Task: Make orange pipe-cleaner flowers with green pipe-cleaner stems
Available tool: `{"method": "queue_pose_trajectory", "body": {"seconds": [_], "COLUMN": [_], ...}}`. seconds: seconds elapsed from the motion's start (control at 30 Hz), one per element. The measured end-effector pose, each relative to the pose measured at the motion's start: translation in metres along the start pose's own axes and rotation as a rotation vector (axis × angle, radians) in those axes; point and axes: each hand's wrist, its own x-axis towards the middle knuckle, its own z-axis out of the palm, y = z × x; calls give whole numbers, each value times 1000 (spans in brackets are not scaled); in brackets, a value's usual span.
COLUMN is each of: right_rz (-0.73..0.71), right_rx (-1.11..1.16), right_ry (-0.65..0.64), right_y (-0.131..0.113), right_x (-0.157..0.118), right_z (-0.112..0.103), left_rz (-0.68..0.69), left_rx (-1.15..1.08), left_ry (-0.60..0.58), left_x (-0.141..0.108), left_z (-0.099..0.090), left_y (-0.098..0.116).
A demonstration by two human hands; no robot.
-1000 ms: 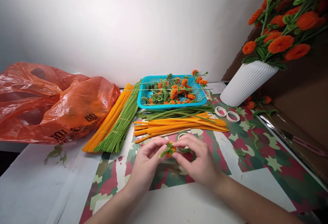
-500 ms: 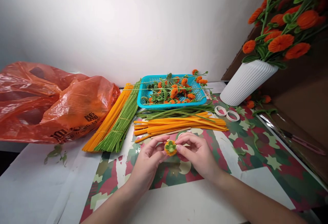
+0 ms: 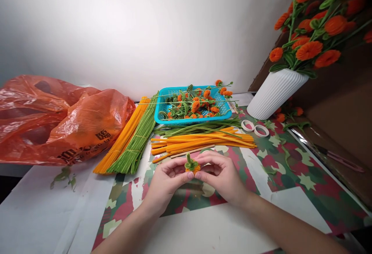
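Between my two hands, above the middle of the table, is a small pipe-cleaner flower [image 3: 192, 165] with orange petals and a green base. Its green stem end points upward. My left hand [image 3: 171, 176] is closed, pinching the flower from the left with thumb and fingers. From the other side my right hand [image 3: 217, 174] grips it the same way, the two thumbs almost meeting in front. Just behind my hands lie loose orange pipe cleaners [image 3: 200, 142], with dark green ones [image 3: 200, 126] beyond them.
A blue basket [image 3: 192, 122] of orange flowers and green stems stands at the back. Orange [image 3: 124, 134] and green pipe-cleaner bundles [image 3: 133, 143] lean beside a red plastic bag [image 3: 87, 126]. Tape rolls [image 3: 261, 131], a white vase [image 3: 274, 95] of flowers and a pink cutter [image 3: 345, 162] are at right.
The flower has tipped, so its green base now faces up and a stem end shows. My thumbs have come closer together beneath it. The view has shifted slightly.
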Motion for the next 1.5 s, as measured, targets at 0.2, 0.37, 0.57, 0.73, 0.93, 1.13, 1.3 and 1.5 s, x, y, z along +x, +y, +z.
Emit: {"method": "queue_pose_trajectory", "body": {"seconds": [0.2, 0.37, 0.57, 0.73, 0.93, 1.13, 1.3, 1.5], "right_rz": [17, 47, 173, 271, 46, -501, -531, -556], "right_rx": [21, 30, 95, 116, -128, -517, -535, -577], "right_ry": [0, 19, 106, 111, 71, 99, 117, 104], "right_y": [2, 4, 1, 0, -3, -6, -4, -4], "right_x": [-1, -2, 2, 4, -1, -4, -4, -2], "right_z": [1, 2, -1, -3, -2, 0, 1, 2], "left_rz": [3, 50, 24, 50, 54, 148, 255, 270], "left_rx": [21, 68, 50, 116, 134, 153, 183, 275], "left_ry": [68, 86, 57, 44, 28, 56, 65, 79], "left_x": [0, -2, -5, -6, -7, -7, -6, -8], "left_z": [1, 3, 8, 10, 9, 9, 10, 9], "left_y": [1, 1, 2, 3, 4, 0, -2, -3]}}
